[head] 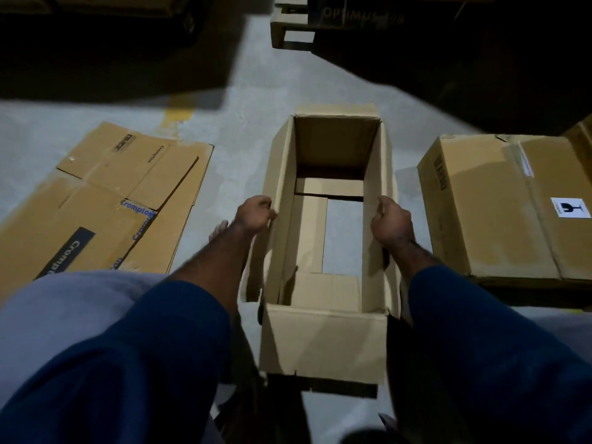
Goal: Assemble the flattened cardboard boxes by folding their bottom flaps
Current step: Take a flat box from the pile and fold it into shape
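An opened brown cardboard box (326, 341) stands on the grey floor between my arms, its top open toward me. Inside, the bottom flaps (323, 288) lie partly folded, and a strip of floor shows through a gap between them. My left hand (254, 214) grips the upper edge of the box's left wall. On the opposite side, my right hand (390, 221) grips the upper edge of the right wall. Both arms wear dark blue sleeves.
A pile of flattened cardboard boxes (105, 203) printed with "Crompton" lies on the floor at the left. An assembled box (506, 206) with a fragile label stands at the right. A wooden pallet (293, 25) and dark stacked goods stand behind.
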`<state>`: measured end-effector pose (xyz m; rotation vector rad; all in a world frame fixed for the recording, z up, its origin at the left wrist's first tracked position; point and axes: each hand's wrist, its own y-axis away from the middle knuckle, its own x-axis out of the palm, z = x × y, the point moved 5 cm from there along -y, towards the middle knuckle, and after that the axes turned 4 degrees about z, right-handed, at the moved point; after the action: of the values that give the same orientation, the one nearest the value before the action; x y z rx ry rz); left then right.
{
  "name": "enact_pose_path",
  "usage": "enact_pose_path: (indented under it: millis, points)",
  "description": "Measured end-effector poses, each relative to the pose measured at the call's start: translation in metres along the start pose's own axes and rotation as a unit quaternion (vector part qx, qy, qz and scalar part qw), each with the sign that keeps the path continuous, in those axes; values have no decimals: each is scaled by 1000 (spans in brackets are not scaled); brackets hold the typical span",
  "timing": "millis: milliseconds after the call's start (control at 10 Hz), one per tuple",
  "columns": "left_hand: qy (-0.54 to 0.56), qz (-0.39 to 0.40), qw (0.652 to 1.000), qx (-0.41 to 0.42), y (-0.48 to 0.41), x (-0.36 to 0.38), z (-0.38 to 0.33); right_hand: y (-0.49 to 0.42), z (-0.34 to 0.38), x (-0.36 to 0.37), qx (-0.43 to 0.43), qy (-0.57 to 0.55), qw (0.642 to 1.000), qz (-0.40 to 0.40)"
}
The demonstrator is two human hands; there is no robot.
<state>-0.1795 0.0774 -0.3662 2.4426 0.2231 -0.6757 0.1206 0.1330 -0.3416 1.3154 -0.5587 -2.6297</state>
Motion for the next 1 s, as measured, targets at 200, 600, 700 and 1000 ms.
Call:
enact_pose_path:
  millis: [200,600,700,1000]
  points:
    - [-145,-85,985,-22,22,1,80,22,-19,36,4,54,998,-22]
    - [262,-18,927,-269,110,51,100,119,24,77,-85,33,993,79]
    - [328,25,886,-327,136,53,95,151,36,95,-85,54,988,117]
    - [330,52,890,-309,170,48,67,191,60,139,-51,120,984,119]
